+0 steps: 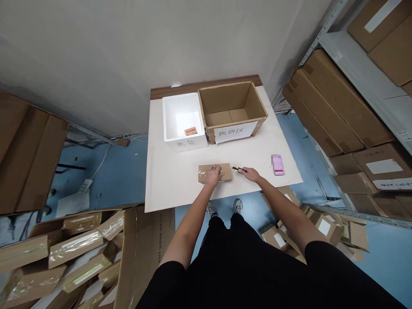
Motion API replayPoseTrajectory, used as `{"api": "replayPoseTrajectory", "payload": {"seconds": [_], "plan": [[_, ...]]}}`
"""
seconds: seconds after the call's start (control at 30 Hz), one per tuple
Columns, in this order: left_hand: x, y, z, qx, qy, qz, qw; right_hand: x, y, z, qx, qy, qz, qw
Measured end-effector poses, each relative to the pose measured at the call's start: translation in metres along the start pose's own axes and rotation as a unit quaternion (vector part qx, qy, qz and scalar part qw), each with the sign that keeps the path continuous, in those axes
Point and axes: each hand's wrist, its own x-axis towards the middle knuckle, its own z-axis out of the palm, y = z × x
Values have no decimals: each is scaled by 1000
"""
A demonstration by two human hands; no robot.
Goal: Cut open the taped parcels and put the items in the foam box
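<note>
A small taped cardboard parcel (225,171) lies near the front edge of the white table (174,180). My left hand (214,175) rests on top of the parcel with its fingers curled over it. My right hand (251,174) is just right of the parcel and grips a black and yellow utility knife (238,169), whose tip points left at the parcel's right end.
At the back of the table stand a white foam box (170,124) holding a small orange item (191,131) and an open cardboard box (257,107) with a paper label. A pink object (277,165) lies at the right. Parcels fill a carton (135,253) at the lower left; shelves of boxes (354,116) stand at the right.
</note>
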Motion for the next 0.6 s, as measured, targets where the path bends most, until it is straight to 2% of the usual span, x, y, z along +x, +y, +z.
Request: {"api": "replayPoseTrajectory", "payload": {"seconds": [0.1,0.17,0.23,0.3,0.47,0.6], "plan": [[6,-7,0,21,18,-44,999,-13,-5,24,63,23,-30,997],[9,-15,3,24,7,-64,998,-20,-8,40,78,48,-56,994],[12,-22,7,20,-7,-62,998,-26,-10,53,66,67,-67,993],[12,-28,11,17,3,-44,999,-31,-10,62,34,78,-62,994],[6,-29,16,-10,54,-22,998,-36,-18,68,-43,99,-41,993],[0,-23,15,-26,61,-37,997,-34,-31,67,-76,100,-13,992]]}}
